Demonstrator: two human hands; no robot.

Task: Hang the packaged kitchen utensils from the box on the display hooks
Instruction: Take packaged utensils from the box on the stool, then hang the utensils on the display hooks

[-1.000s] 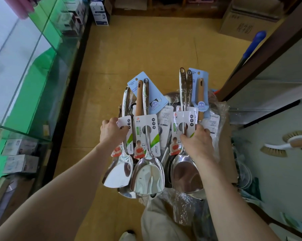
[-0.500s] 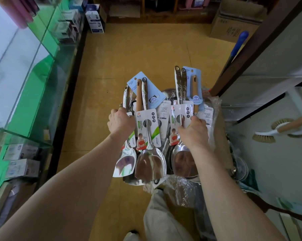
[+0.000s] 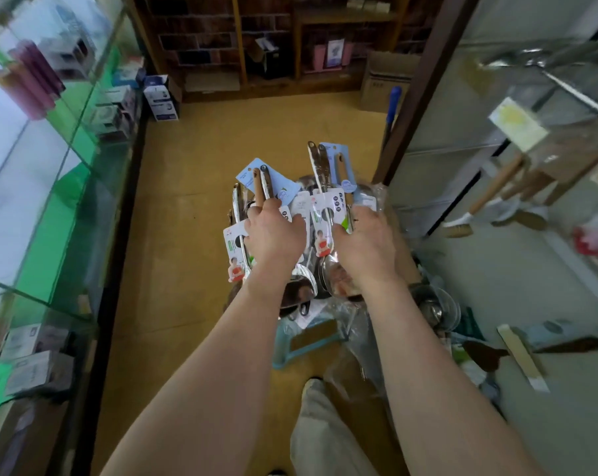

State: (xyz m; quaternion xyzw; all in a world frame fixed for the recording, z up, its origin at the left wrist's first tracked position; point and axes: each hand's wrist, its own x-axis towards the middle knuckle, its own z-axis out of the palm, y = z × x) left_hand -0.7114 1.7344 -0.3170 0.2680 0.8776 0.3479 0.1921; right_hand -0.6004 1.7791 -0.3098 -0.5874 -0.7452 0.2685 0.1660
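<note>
A bunch of packaged steel utensils (image 3: pixel 320 214) stands in front of me, handles pointing away, with white and blue cards on them. My left hand (image 3: pixel 273 235) lies over the left part of the bunch, its fingers curled around the spatula handles (image 3: pixel 265 182). One carded spatula (image 3: pixel 235 249) sticks out to the left of that hand. My right hand (image 3: pixel 366 243) grips the carded ladle (image 3: pixel 325 214) with the thumb on its card. Crumpled clear plastic (image 3: pixel 376 195) surrounds the bunch; the box is hidden beneath. The display wall (image 3: pixel 497 269) stands to the right; its hooks are too blurred to tell.
Wooden-handled brushes (image 3: pixel 497 194) hang on the right display wall. A glass counter (image 3: pixel 50 187) with boxed goods runs along the left. The yellow floor aisle (image 3: pixel 256 132) ends at shelving and a cardboard box (image 3: pixel 381 82). A blue stool (image 3: pixel 308 341) and loose items lie below.
My left hand has shifted right from the leftmost spatula's card onto the middle handles. The view has tilted up, showing more of the shelving and the display wall.
</note>
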